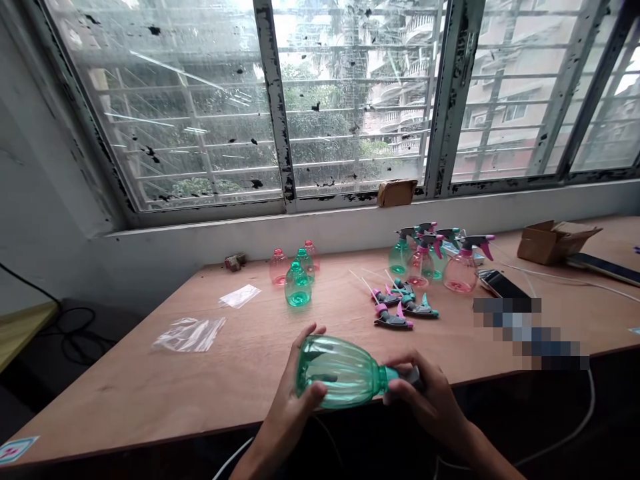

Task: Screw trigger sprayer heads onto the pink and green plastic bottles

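Observation:
A green see-through plastic bottle (340,370) lies on its side between my hands at the near edge of the wooden table (150,380). My left hand (293,393) wraps round its wide base. My right hand (425,397) is closed on the grey spray head (409,377) at the bottle's neck. Several loose spray heads (403,305) with white tubes lie beyond my hands. Empty bottles without heads (297,270), green and pink, stand at the middle of the table. Finished spray bottles (435,257) stand in a group farther right.
Clear plastic bags (190,333) lie on the table's left part. A phone (503,283) and white cables lie at the right, next to an open cardboard box (553,241). A barred window runs along the back, with a small box (397,192) on its sill.

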### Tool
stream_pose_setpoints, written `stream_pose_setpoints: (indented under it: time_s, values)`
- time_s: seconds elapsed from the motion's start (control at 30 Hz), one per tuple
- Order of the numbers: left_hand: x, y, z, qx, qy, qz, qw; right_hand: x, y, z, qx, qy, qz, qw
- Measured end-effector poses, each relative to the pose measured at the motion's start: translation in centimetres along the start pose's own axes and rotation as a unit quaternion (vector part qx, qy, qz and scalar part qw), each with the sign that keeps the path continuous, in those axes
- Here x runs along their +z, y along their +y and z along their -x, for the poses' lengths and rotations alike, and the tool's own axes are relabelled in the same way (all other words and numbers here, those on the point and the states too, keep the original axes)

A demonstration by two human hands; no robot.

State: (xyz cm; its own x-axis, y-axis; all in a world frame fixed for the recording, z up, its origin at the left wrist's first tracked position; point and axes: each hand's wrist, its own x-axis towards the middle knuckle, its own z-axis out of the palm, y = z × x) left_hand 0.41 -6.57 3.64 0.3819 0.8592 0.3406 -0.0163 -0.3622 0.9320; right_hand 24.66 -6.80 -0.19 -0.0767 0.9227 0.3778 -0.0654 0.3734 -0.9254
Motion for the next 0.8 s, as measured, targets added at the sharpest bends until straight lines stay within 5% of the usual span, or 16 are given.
stream_pose_setpoints:
  time_s: [0.1, 0.27, 0.53, 0.8]
  values:
    - [0.6, 0.2, -0.1, 0.000, 0.071, 0.023, 0.997, 0.8, -0.6, 0.5, -0.014, -0.002, 0.024, 1.000]
    - [1.0, 0.7, 0.7, 0.095, 0.118, -0.007, 0.988, 2.0, -2.1, 0.5, 0.094, -0.046, -0.088, 0.991]
    - [1.2, 2.5, 1.0, 0.033, 0.136, 0.000, 0.990, 2.7, -1.7, 2.1, -0.027, 0.028, 0.005, 0.999]
    - [1.2, 1.6, 1.3, 0.168, 0.133, -0.081, 0.973, 3.0, -2.1, 0.9, 0.106, -0.042, -0.145, 0.983]
